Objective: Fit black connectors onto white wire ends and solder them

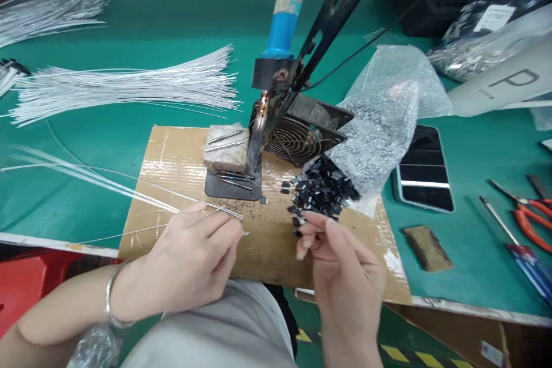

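Observation:
My left hand is closed, palm down, over the cardboard and grips several thin white wires. Their tails fan out to the left, some blurred. My right hand is curled in a pinch at the near edge of a heap of small black connector pieces; what sits between its fingertips is too small to make out. Beyond both hands, a blue-handled soldering iron is clamped tip-down in a black stand. Its tip meets a dark pad beside a grey block with metal pins on top.
A cardboard sheet covers the near part of the green table. Wire bundles lie at left. A small fan and bubble wrap stand behind the heap. Rightward are a phone, brown sponge, screwdriver and orange-handled pliers.

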`<state>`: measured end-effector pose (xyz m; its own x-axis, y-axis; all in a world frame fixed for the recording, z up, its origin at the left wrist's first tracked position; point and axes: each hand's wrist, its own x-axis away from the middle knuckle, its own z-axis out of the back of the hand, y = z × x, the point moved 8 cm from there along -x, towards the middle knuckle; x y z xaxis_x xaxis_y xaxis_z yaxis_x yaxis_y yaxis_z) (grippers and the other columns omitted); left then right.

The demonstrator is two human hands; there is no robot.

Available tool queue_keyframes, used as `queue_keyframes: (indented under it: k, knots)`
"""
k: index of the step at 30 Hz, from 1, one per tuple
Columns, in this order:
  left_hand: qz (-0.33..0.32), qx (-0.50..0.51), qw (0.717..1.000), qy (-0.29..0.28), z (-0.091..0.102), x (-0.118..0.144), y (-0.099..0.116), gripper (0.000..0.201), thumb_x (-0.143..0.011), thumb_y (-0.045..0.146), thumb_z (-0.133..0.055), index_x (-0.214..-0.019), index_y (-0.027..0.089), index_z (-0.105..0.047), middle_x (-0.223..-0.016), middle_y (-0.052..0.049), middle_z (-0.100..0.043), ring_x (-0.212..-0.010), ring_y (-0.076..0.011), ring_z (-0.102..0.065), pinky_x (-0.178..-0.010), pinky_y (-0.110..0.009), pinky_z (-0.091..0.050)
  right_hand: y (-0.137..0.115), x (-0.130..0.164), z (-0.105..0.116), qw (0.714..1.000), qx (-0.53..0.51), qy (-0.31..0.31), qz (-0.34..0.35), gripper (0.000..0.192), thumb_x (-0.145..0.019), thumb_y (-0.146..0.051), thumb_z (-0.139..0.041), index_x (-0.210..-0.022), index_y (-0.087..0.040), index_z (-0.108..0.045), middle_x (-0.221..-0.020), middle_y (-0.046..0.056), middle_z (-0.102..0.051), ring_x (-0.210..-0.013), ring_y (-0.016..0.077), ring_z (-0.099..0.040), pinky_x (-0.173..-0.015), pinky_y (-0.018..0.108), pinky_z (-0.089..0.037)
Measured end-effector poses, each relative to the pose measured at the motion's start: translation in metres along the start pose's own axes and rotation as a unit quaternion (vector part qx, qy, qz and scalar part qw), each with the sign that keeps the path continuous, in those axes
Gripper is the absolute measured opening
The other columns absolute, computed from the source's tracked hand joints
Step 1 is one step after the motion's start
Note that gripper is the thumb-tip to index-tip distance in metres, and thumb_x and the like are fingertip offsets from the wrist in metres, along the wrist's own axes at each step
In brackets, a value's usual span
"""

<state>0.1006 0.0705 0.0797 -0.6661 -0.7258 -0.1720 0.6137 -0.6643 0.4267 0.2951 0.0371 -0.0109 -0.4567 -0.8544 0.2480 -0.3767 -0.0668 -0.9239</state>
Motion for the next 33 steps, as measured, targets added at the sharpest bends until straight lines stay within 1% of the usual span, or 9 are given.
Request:
queue_keyframes:
  k: [3,7,13,16,20,24,28,30,33]
  knots:
    - [0.034,0.065,0.997,-0.018,-0.010,0.001,-0.014,0.017,-0.097,0.008,-0.053,-0.086,0.016,-0.063,-0.070,0.000,-0.063,-0.061,-0.0155,-0.054,-0.064,-0.033,-0.040,-0.002,-0.006,0.015,0.999,0.001,0.034,0.014,0.020,-0.081,-0.039,-0.085,-0.085,-0.019,-0.086,-0.072,0.007,-0.075,-0.055,0.0121,-0.063,-0.045,0.021,-0.053]
    - [0.077,0.139,0.986,0.047,-0.015,0.009,-0.031,0.012,-0.097,0.007,-0.058,-0.092,0.017,-0.065,-0.077,-0.001,-0.065,-0.071,-0.0156,-0.056,-0.067,-0.029,-0.044,-0.001,-0.009,0.025,0.998,0.009,0.057,0.013,0.019,-0.078,-0.038,-0.087,-0.083,-0.019,-0.086,-0.071,0.007,-0.075,-0.055,0.0126,-0.062,-0.045,0.022,-0.052]
    - [0.055,0.067,0.987,0.134,-0.021,0.021,-0.038,0.011,-0.092,0.006,-0.066,-0.095,0.016,-0.071,-0.093,-0.009,-0.066,-0.088,-0.0215,-0.058,-0.080,-0.037,-0.048,-0.001,-0.010,0.025,0.997,0.026,0.064,0.029,0.021,-0.076,-0.039,-0.089,-0.079,-0.018,-0.085,-0.076,0.009,-0.078,-0.054,0.0126,-0.063,-0.045,0.023,-0.053]
    - [0.045,0.054,0.986,0.150,-0.020,0.026,-0.039,0.021,-0.091,0.006,-0.067,-0.110,0.016,-0.072,-0.100,-0.010,-0.067,-0.092,-0.0227,-0.060,-0.082,-0.040,-0.050,0.000,-0.009,0.026,0.997,0.032,0.061,0.033,0.022,-0.075,-0.040,-0.089,-0.079,-0.018,-0.086,-0.074,0.009,-0.078,-0.051,0.0119,-0.063,-0.045,0.022,-0.053]
    - [0.045,0.037,0.981,0.187,0.000,0.045,-0.041,0.035,-0.089,0.007,-0.069,-0.123,0.013,-0.067,-0.112,-0.012,-0.067,-0.097,-0.0229,-0.063,-0.084,-0.039,-0.051,0.000,-0.009,0.029,0.997,0.035,0.064,0.039,0.024,-0.073,-0.041,-0.091,-0.078,-0.018,-0.086,-0.073,0.008,-0.078,-0.051,0.0121,-0.064,-0.044,0.022,-0.052]
    - [0.078,-0.041,0.972,0.219,0.028,0.094,-0.056,0.033,-0.086,0.004,-0.071,-0.117,0.013,-0.065,-0.105,-0.010,-0.067,-0.094,-0.0238,-0.065,-0.081,-0.037,-0.053,0.003,-0.010,0.030,0.996,0.037,0.063,0.042,0.023,-0.073,-0.041,-0.091,-0.078,-0.019,-0.085,-0.075,0.008,-0.079,-0.052,0.0123,-0.064,-0.044,0.022,-0.052]
    - [0.140,-0.160,0.967,0.140,0.035,0.148,-0.086,0.023,-0.094,0.010,-0.068,-0.117,0.013,-0.066,-0.112,-0.013,-0.065,-0.097,-0.0249,-0.068,-0.083,-0.036,-0.055,0.003,-0.011,0.028,0.996,0.045,0.057,0.054,0.022,-0.074,-0.040,-0.091,-0.078,-0.020,-0.085,-0.074,0.007,-0.079,-0.053,0.0121,-0.064,-0.047,0.023,-0.051]
    - [0.128,-0.201,0.967,0.089,0.034,0.163,-0.093,0.017,-0.098,0.011,-0.063,-0.115,0.014,-0.064,-0.110,-0.013,-0.067,-0.096,-0.0245,-0.069,-0.085,-0.036,-0.056,0.003,-0.012,0.027,0.995,0.052,0.061,0.060,0.022,-0.074,-0.040,-0.091,-0.076,-0.019,-0.084,-0.074,0.007,-0.079,-0.053,0.0120,-0.064,-0.048,0.023,-0.051]
    - [0.065,-0.255,0.965,0.013,0.031,0.166,-0.093,0.016,-0.102,0.008,-0.054,-0.114,0.013,-0.062,-0.107,-0.012,-0.070,-0.090,-0.0233,-0.071,-0.079,-0.034,-0.058,0.003,-0.012,0.028,0.994,0.057,0.071,0.059,0.023,-0.073,-0.040,-0.091,-0.075,-0.018,-0.083,-0.075,0.007,-0.079,-0.053,0.0119,-0.063,-0.048,0.024,-0.049]
